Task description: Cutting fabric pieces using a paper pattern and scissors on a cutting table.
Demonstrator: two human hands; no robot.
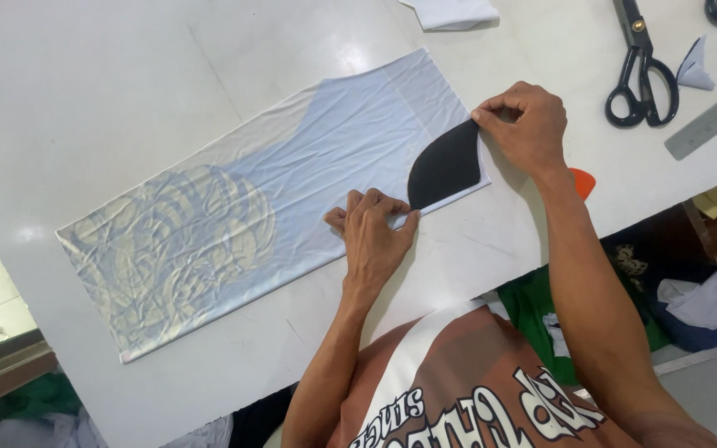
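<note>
We have a black patch [446, 164] lying on the near right corner of a pale printed cloth [251, 216], which is spread flat on the white counter [85, 91]. Our right hand [524, 124] pinches the patch's upper tip between thumb and forefinger, and our left hand [373, 231] presses fingers down at its lower tip, closed on nothing we can see but pinning it flat. The patch looks thin, light and limp, so we judge it would fold or slide on the slick cloth unless held at both tips, as now. It is leaf-shaped; its long axis runs from the lower tip by the left hand up to the tip at the cloth's right edge, curved side toward the cloth's middle. Beyond the cloth's right edge lie scissors [642, 70] (blades pointing away) and a steel ruler [711, 118].
</note>
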